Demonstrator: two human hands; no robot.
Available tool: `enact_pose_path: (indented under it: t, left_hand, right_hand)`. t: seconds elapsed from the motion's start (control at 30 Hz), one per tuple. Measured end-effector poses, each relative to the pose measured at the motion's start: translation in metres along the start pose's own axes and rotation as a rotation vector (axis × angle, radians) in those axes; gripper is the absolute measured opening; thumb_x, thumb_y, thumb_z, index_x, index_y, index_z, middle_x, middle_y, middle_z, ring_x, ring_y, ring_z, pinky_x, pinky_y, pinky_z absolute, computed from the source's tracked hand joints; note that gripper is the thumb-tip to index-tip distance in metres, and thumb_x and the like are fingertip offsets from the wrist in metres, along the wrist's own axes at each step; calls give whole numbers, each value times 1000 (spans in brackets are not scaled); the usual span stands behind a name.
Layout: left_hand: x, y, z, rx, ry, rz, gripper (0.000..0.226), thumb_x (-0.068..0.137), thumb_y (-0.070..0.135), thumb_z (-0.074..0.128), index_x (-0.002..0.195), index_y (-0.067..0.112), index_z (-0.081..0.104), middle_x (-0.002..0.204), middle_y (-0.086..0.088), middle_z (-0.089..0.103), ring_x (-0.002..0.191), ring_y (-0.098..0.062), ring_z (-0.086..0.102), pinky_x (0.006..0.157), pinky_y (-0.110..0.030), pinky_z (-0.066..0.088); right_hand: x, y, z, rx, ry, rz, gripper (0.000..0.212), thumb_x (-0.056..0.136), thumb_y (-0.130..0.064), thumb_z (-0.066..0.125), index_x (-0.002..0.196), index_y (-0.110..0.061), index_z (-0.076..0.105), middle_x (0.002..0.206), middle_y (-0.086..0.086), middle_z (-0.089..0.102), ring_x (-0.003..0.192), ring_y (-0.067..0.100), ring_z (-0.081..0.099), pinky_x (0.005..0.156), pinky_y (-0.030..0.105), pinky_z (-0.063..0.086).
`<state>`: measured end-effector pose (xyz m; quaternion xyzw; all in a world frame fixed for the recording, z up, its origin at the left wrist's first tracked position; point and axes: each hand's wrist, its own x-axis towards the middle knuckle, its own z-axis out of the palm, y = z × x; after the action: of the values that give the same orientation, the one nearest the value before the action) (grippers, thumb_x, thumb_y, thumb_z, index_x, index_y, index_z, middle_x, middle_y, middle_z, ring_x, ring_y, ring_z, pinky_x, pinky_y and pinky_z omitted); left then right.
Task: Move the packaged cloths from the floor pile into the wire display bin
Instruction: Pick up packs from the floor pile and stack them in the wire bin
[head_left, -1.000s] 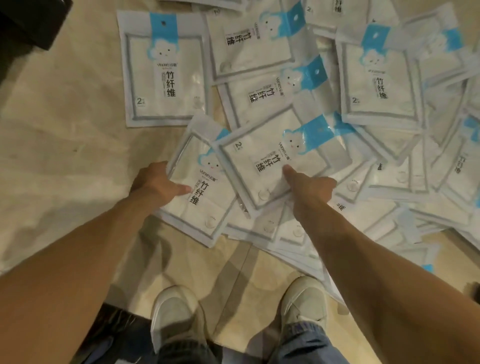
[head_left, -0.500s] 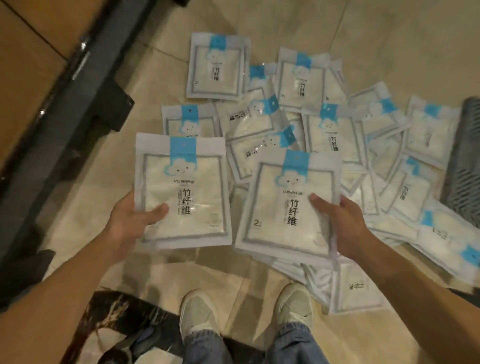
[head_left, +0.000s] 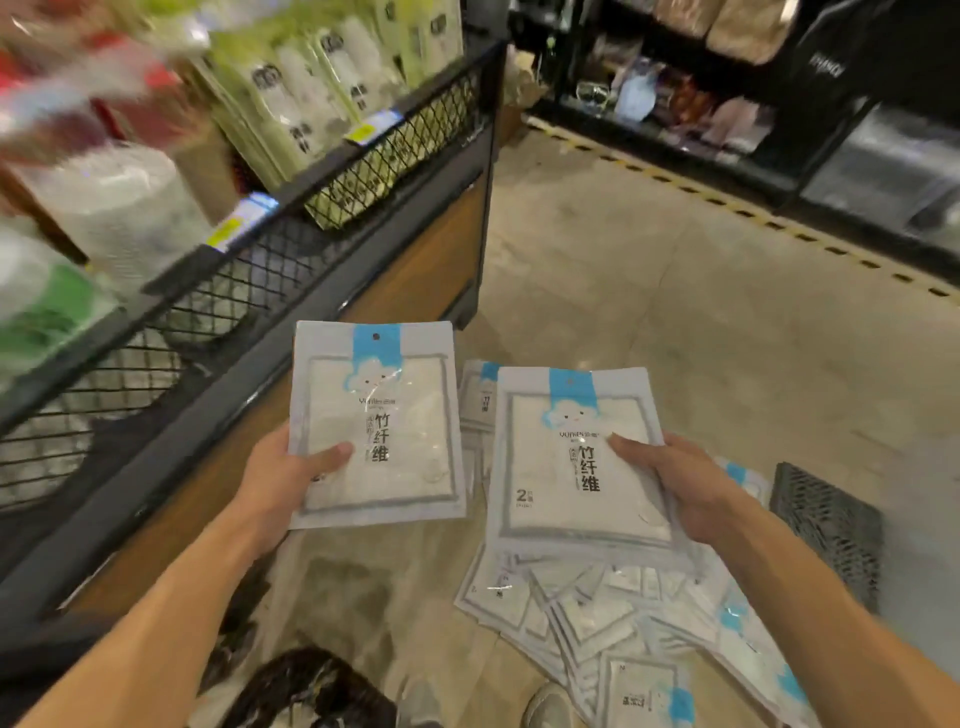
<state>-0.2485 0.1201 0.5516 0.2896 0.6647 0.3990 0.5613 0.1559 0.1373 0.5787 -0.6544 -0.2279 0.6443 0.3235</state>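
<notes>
Two cloth packs, one (head_left: 376, 423) gripped in the left hand (head_left: 283, 480), one (head_left: 576, 457) in the right hand (head_left: 680, 486), now lifted off the floor pile (head_left: 623, 618) beside the wire bin (head_left: 218, 291); placing presumably next.

The two held cloth packets (head_left: 376, 421) (head_left: 579, 457) are white with grey borders, blue top tabs and black lettering, the wire display bin (head_left: 249, 280) black diamond mesh, the floor (head_left: 675, 312) beige with a yellow-black dashed stripe (head_left: 727, 205).
</notes>
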Motion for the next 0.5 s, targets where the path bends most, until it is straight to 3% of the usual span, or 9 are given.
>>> enact_pose_path:
  t: [0.1, 0.27, 0.4, 0.5]
  left_hand:
    - [-68, 58, -27, -23, 39, 37, 49, 70, 11, 85, 117, 14, 69, 110, -5, 78, 103, -30, 74, 100, -56, 54]
    - [-173, 123, -74, -46, 97, 132, 41, 80, 7, 81, 119, 13, 69, 112, -6, 77, 104, -30, 74, 99, -54, 54]
    - [-249, 145, -105, -68, 174, 215, 43, 81, 1, 78, 121, 11, 66, 111, -8, 77, 104, -31, 74, 90, -46, 58]
    - [-303, 145, -123, -136, 297, 241, 43, 80, 2, 80, 119, 12, 65, 109, -7, 78, 102, -30, 74, 87, -43, 59]
  right_hand:
    - [-71, -60, 26, 1, -52, -48, 19, 91, -5, 72, 108, 1, 72, 90, 16, 79, 71, 24, 78, 54, 31, 61]
    - [-157, -120, 67, -32, -174, -119, 53, 79, -13, 80, 127, 4, 66, 109, 22, 76, 85, 31, 78, 62, 37, 63]
    - [-204, -146, 103, -42, -340, -177, 35, 94, -6, 69, 127, 3, 64, 106, 23, 76, 77, 31, 78, 56, 37, 62]
    - [-222, -155, 129, -107, -463, -208, 36, 94, -6, 67, 129, 4, 64, 106, 23, 76, 79, 32, 78, 57, 38, 63]
